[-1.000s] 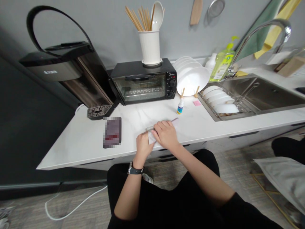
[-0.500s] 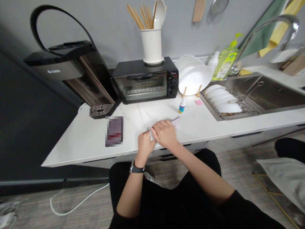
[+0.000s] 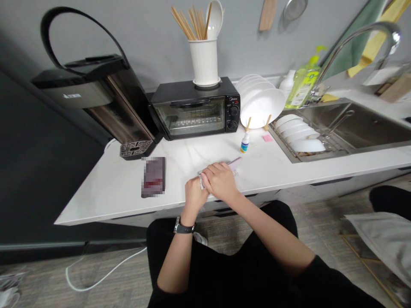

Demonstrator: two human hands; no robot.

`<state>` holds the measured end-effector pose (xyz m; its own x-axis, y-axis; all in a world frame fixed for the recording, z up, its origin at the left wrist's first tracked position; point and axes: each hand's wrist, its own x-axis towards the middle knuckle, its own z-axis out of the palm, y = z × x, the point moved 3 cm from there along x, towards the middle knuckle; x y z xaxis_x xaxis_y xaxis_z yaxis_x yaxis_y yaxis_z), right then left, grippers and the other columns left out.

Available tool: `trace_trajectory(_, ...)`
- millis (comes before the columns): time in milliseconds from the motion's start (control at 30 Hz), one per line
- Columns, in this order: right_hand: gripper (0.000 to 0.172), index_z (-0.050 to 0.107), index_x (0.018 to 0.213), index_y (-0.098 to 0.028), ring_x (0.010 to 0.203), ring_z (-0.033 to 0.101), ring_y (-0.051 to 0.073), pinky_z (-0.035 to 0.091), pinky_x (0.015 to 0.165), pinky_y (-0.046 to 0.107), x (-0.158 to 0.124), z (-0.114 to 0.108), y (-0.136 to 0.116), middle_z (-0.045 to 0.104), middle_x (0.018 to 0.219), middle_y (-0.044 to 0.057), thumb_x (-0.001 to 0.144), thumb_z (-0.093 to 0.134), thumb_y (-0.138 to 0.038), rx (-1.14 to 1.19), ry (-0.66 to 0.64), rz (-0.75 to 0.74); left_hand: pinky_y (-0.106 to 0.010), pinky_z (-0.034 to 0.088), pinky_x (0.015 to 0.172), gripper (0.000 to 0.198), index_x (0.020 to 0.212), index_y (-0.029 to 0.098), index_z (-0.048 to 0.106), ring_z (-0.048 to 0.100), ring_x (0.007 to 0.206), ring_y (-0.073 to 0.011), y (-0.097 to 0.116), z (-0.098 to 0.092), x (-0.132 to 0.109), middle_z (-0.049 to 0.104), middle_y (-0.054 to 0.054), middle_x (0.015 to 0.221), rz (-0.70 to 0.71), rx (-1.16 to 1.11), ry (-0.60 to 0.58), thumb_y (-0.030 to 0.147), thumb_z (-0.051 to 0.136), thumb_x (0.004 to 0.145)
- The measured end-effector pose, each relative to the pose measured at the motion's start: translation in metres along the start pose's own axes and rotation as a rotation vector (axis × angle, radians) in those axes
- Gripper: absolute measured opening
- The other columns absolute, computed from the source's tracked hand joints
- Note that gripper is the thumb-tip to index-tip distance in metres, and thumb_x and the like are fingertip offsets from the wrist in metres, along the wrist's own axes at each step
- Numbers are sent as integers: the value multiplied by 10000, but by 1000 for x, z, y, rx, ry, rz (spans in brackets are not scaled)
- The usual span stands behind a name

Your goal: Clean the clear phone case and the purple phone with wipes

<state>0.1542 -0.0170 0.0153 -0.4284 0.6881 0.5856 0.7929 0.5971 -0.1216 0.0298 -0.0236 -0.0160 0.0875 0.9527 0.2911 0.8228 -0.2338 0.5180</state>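
My left hand point(image 3: 195, 191), a watch on its wrist, is closed at the counter's front edge. My right hand point(image 3: 220, 182) lies over its fingertips, its own fingers curled. A crumpled whitish cloth or tissue point(image 3: 201, 181) shows between the two hands. A thin pale lilac strip point(image 3: 235, 161) sticks out beyond my right hand; the rest of it is hidden, so its kind cannot be told. Behind the hands a small white bottle point(image 3: 244, 143) with a blue and yellow label stands upright. To its right lies a pink paper square point(image 3: 267, 138).
A dark, blurred-out flat object point(image 3: 154, 176) lies left on the counter point(image 3: 105, 196). Behind stand a black dispenser point(image 3: 128, 98), a toaster oven point(image 3: 195, 113) with a utensil pot point(image 3: 204, 62), and racked plates point(image 3: 263, 109). Right is a sink point(image 3: 362, 128) with bowls point(image 3: 302, 134).
My hands stay together in nearly the same place. The lilac strip has shifted slightly, and the whitish piece between the hands shows a little differently.
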Motion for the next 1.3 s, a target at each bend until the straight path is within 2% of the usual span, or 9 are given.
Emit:
trace_trajectory(133, 299, 700, 820, -181, 857, 603, 241, 370, 829, 402, -5, -12, 54, 724, 831, 79, 1032, 492, -217, -58, -4, 139, -263, 450, 686, 184, 908, 192, 784, 692, 732, -190, 5, 1, -1, 791, -53, 837, 68, -131, 19, 332, 668, 935)
trace_trajectory(233, 306, 713, 848, -183, 944, 625, 254, 372, 985, 424, -9, -18, 72, 745, 911, 89, 1023, 463, -161, -68, 55, 273, -262, 474, 734, 241, 1026, 230, 793, 714, 803, -190, 8, 2, -2, 811, -50, 931, 91, -183, 37, 417, 651, 970)
trace_trajectory(367, 275, 728, 967, -201, 1094, 605, 249, 272, 1166, 451, -6, -9, 21, 752, 1012, 72, 1042, 464, -193, 58, 52, 147, -266, 424, 652, 182, 802, 180, 746, 663, 674, -179, 3, 3, -1, 768, -62, 769, 47, -60, 17, 236, 626, 927)
trace_trajectory(500, 274, 723, 1027, -200, 992, 590, 249, 369, 1028, 421, -4, -1, -9, 736, 970, 77, 1061, 459, -268, 100, -32, 31, -280, 364, 590, 229, 687, 158, 693, 623, 596, -179, -1, 2, 0, 729, -83, 690, 25, -4, 6, 135, 575, 883)
trace_trajectory(633, 289, 727, 945, -188, 946, 588, 260, 384, 933, 428, -6, -10, 43, 738, 932, 84, 1040, 458, -228, 28, -11, 136, -261, 398, 632, 215, 809, 176, 753, 647, 656, -170, 2, 2, -1, 746, -51, 737, 64, -92, 24, 324, 668, 939)
trace_trajectory(733, 324, 726, 881, -188, 953, 608, 258, 368, 1036, 450, -7, -17, 74, 749, 928, 81, 1027, 438, -175, -20, 68, 256, -253, 443, 692, 256, 990, 216, 790, 686, 737, -170, 6, 3, -2, 793, -45, 857, 78, -159, 45, 440, 668, 966)
trace_trajectory(867, 309, 742, 906, -205, 1095, 610, 263, 255, 1201, 496, -4, -9, 39, 764, 987, 75, 1027, 459, -184, 26, 100, 206, -263, 430, 669, 196, 895, 201, 772, 687, 713, -186, 4, 4, -1, 783, -62, 810, 43, -81, 20, 350, 659, 957)
trace_trajectory(1033, 311, 742, 947, -192, 996, 608, 236, 352, 1129, 417, 0, 2, -5, 741, 917, 67, 1055, 457, -255, 85, 19, 56, -280, 356, 597, 235, 741, 165, 711, 637, 598, -183, -2, 3, 0, 737, -83, 697, -28, 16, 21, 160, 564, 923)
trace_trajectory(1300, 344, 752, 909, -189, 1040, 636, 255, 347, 1112, 444, -6, -13, 76, 766, 977, 86, 1039, 434, -176, 0, 115, 290, -251, 444, 718, 222, 1029, 241, 788, 714, 788, -180, 7, 2, -1, 810, -45, 908, 55, -123, 48, 413, 657, 980)
